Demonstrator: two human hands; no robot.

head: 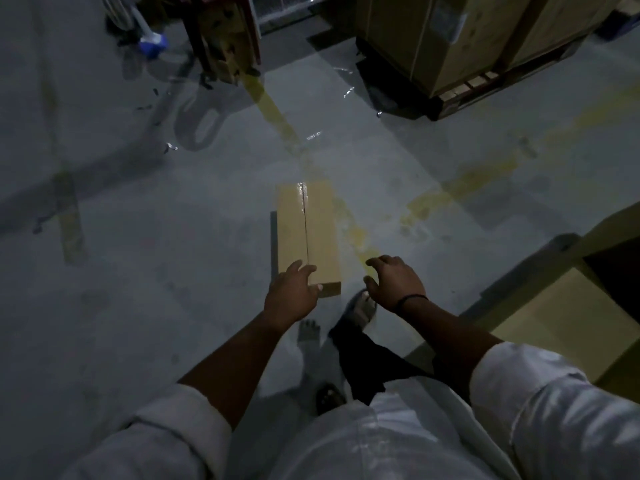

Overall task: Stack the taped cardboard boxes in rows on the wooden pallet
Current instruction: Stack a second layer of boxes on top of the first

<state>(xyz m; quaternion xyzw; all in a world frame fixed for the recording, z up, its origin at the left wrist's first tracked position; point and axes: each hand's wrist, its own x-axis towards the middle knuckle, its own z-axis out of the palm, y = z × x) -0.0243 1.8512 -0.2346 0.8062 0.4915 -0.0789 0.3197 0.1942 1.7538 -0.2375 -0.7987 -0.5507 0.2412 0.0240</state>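
Reaching down, the left hand [291, 289] lies on the near corner of the taped cardboard box [311, 230], fingers on top, thumb at its end; if it grips already, I cannot tell. The right hand [394, 280] hovers just beside, spread and empty, probably to take the other side. The box lies on the floor [138, 271], well apart from the dim, cut-off wooden pallet [478, 83].

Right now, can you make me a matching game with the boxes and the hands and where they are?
Things:
1 long box
2 left hand
3 right hand
4 big boxes

Places:
A far off, on a pallet
B above the bare floor, holding nothing
C flat on the floor, in the middle
D at the long box's near end

Pairs: 1-C, 2-D, 3-B, 4-A
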